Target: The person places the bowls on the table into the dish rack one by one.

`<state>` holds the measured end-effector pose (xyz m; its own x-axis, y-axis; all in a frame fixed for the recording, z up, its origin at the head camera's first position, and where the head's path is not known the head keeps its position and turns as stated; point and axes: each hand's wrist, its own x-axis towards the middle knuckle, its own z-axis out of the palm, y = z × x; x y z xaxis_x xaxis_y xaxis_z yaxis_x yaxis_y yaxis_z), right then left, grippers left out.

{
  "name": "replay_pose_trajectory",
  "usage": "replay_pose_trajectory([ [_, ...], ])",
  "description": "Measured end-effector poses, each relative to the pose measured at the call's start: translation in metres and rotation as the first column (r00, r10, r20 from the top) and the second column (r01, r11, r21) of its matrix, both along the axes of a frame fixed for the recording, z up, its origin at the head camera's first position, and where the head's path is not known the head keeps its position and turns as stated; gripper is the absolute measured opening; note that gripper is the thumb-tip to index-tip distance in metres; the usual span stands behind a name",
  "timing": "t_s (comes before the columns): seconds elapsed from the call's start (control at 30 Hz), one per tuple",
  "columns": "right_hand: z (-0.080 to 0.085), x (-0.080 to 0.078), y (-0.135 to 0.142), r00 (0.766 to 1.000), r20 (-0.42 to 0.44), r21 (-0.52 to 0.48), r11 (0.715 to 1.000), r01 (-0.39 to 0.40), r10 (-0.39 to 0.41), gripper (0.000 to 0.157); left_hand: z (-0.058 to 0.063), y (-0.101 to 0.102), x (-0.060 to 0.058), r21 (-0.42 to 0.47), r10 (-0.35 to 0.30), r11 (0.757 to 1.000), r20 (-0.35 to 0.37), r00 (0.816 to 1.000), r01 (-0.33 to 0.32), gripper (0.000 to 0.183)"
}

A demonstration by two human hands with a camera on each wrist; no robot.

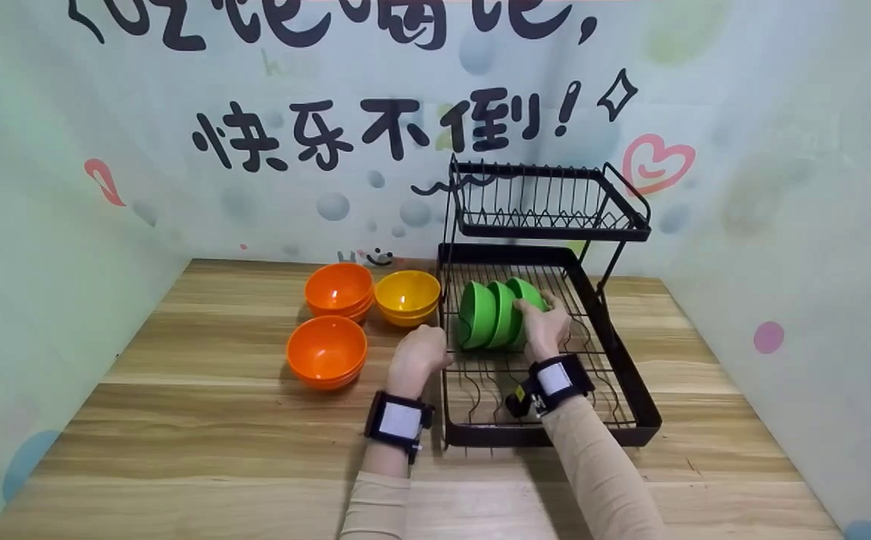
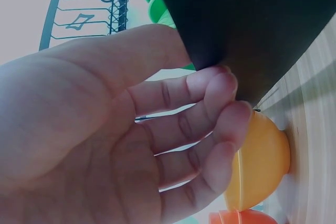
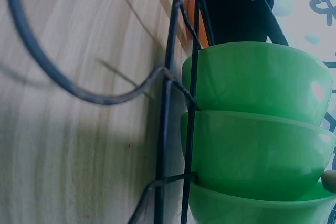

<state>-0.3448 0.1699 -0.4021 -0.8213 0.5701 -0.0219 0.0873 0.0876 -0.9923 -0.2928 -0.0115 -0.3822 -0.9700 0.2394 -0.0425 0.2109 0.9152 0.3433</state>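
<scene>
Three green bowls (image 1: 478, 315) stand on edge in a row on the lower tier of a black dish rack (image 1: 551, 436). My right hand (image 1: 545, 324) holds the rightmost green bowl (image 1: 523, 289), thumb on its near side. In the right wrist view the green bowls (image 3: 257, 150) lean close together behind the rack wires, with just a fingertip (image 3: 329, 181) showing at the edge. My left hand (image 1: 418, 358) grips the rack's left side; the left wrist view has its fingers and thumb pinching the black side wall (image 2: 252, 24).
Left of the rack stand two stacks of orange bowls (image 1: 338, 289) and a stack of yellow bowls (image 1: 407, 292), the yellow close to the rack's side. An upper wire tier (image 1: 551, 234) overhangs the back of the rack. A printed wall sheet (image 1: 315, 225) rises behind the wooden table (image 1: 202, 420).
</scene>
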Motion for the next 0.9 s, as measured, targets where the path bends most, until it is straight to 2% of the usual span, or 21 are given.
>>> replay_pose_trajectory([
  [0.33,-0.0001,0.0008,-0.0009,0.999,0.042,0.018,1.000,-0.007,0.006,0.059,0.0008,0.0009,0.0001,0.012,0.012,1.000,0.021,1.000,-0.012,0.020],
  [0.9,0.0007,0.0019,-0.0030,0.998,0.049,0.051,0.998,-0.043,0.040,0.056,0.0012,0.0003,0.0006,0.010,0.000,1.000,-0.008,1.000,0.000,0.019],
])
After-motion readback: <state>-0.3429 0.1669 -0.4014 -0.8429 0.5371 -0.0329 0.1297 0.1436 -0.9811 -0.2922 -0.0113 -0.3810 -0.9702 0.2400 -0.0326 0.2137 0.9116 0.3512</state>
